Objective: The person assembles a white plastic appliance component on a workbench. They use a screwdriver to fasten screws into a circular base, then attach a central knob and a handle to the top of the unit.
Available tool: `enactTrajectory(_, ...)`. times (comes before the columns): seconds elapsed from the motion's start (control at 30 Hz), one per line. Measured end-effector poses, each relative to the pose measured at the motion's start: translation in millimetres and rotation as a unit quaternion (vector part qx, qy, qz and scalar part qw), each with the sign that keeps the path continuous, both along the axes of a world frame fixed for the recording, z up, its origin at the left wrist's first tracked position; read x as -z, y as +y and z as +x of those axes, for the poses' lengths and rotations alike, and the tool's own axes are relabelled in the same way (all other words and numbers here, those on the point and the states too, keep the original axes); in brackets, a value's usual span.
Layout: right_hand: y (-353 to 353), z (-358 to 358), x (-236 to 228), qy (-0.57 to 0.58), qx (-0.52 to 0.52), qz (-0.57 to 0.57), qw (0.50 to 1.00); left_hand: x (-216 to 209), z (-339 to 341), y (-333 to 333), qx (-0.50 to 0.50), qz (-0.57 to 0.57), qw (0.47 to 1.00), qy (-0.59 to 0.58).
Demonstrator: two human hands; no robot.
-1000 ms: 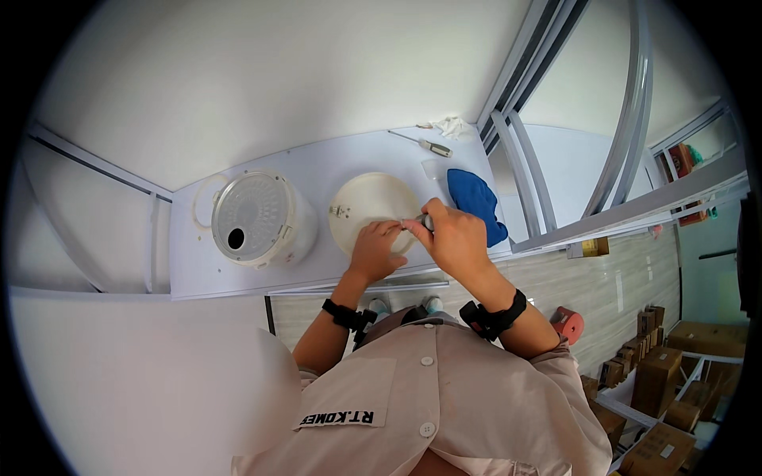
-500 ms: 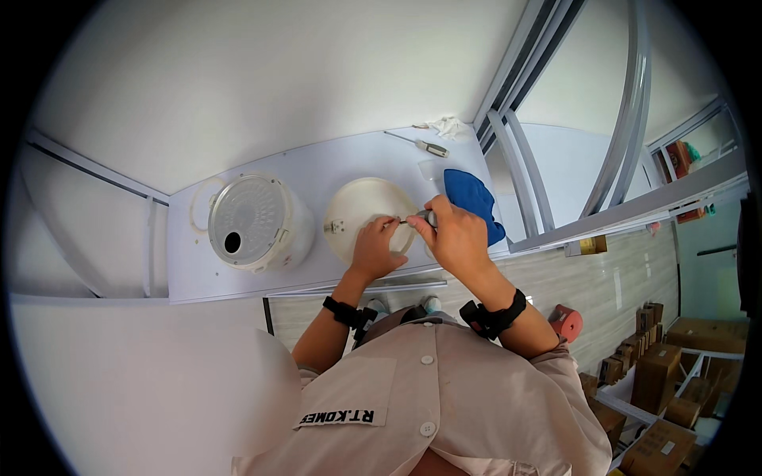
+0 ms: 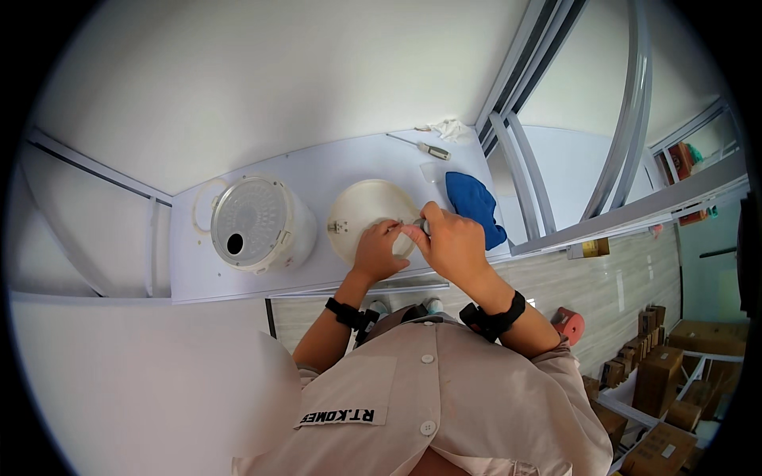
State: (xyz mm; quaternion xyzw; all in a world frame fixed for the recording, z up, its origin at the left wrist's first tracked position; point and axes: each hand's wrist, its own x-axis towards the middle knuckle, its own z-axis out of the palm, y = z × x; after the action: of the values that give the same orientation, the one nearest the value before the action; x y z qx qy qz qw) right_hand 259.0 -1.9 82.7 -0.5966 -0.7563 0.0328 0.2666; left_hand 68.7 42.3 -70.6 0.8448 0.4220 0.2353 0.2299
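Note:
A round cream-coloured lid (image 3: 367,197) lies on the white table, with a small metal bracket (image 3: 340,227) on its left side. Over its near right part, my right hand (image 3: 452,246) is closed around the grey handle of a screwdriver (image 3: 424,226). My left hand (image 3: 379,251) rests on the lid, its thumb and fingertips bent together close to the screwdriver's tip. What those fingertips pinch, if anything, is too small to tell. To the left stands a white round cooker body (image 3: 300,230) with a translucent top plate (image 3: 250,210) that has a dark round hole.
Right of the lid lies a crumpled blue cloth (image 3: 475,208). Behind it are a second screwdriver (image 3: 433,151) and a white tissue (image 3: 451,130). A pale ring (image 3: 198,208) lies beside the cooker body. A wall backs the table; a metal frame (image 3: 530,170) borders its right end.
My right hand has shifted slightly left, bringing its fingers nearer my left fingertips, and less of the screwdriver shows. My left hand stays on the lid.

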Motion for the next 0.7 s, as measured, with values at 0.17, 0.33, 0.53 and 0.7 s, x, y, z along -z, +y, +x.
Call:
enactTrajectory(0.17,-5,4,-14,-0.017,-0.040,0.030,0.999,0,4,0,-0.026,-0.007,1.000,-0.014)
enactTrajectory(0.33,-5,12,-6,-0.015,-0.024,0.037,0.999,-9,4,-2,-0.020,-0.056,0.998,-0.027)
enactTrajectory(0.53,-6,4,-22,-0.092,0.081,-0.135,0.983,0,5,-6,-0.033,-0.010,0.999,-0.019)
enactTrajectory(0.7,-15,8,-15,-0.043,0.011,-0.029,0.999,0,8,-7,-0.042,-0.012,0.999,-0.031)
